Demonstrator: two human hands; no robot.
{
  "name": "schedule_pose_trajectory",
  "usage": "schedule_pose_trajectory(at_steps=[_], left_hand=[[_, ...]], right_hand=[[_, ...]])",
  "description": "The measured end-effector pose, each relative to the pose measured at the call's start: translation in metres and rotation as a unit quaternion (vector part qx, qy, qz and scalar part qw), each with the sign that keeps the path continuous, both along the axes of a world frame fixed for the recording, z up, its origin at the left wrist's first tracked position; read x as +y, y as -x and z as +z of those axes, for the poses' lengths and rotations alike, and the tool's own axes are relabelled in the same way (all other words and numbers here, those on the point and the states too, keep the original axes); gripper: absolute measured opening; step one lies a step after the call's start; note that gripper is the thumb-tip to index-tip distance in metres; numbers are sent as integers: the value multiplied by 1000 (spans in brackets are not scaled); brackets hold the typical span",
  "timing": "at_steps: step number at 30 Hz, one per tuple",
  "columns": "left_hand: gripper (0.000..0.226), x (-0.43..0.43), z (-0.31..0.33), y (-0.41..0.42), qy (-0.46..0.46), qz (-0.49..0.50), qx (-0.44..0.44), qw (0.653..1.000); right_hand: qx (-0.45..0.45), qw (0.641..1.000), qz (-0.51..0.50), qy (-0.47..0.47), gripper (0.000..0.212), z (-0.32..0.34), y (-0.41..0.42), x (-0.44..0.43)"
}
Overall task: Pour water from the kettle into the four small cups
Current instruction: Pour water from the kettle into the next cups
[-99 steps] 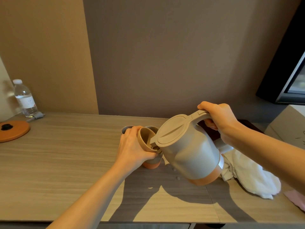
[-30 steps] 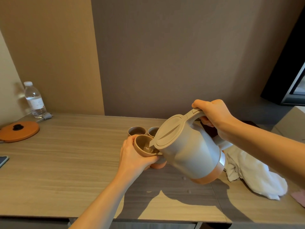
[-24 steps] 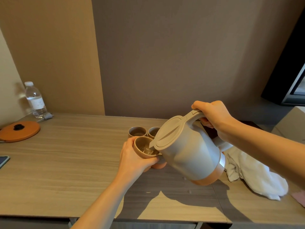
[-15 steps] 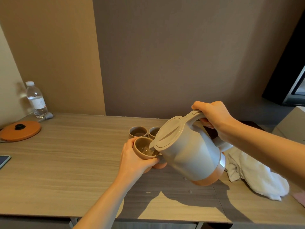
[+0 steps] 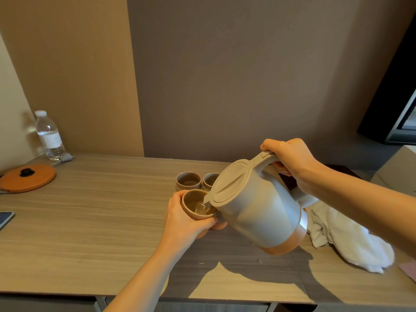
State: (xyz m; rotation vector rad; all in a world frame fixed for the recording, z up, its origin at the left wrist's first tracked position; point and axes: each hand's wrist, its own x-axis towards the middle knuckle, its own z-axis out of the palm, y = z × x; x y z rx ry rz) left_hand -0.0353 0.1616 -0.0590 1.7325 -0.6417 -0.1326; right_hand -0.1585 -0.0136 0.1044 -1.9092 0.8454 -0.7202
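Kettle (image 5: 258,210), grey with a tan lid and an orange band at the base, is held tilted off the wooden table (image 5: 90,221) by the right hand (image 5: 290,161), whose fingers are wrapped tight round the handle. Its spout is dipped over the rim of the held cup (image 5: 195,204), and water is seen inside that cup. The held cup is gripped round its side by the left hand (image 5: 182,219), fingers closed on it, just above the table.

Small cups are counted as follows: three are seen clearly, namely the held one and two back cups (image 5: 188,181) standing side by side at 12 o'clock from it, the right one partly hidden by the kettle lid. An orange rounded shape (image 5: 219,225) is glimpsed under the held cup; whether it is the fourth cup cannot be told.

One water bottle (image 5: 49,136) is stood at 10 o'clock on the table; its label bears print too small to be read. One round orange disc (image 5: 28,180) with a black knob is laid near it. One white cloth (image 5: 351,239) is bunched at 3 o'clock of the kettle. One phone edge (image 5: 5,218) is seen at 9 o'clock.
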Motion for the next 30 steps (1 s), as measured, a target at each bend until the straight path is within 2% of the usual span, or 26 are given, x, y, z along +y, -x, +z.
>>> schedule_pose_trajectory(at_steps=[9, 30], left_hand=[[87, 0, -5, 1, 6, -7, 7, 1000], [86, 1, -6, 7, 12, -15, 21, 1000]], right_hand=[[-1, 1000, -2, 3, 45, -1, 1, 2], [2, 1000, -2, -4, 42, -6, 3, 4]])
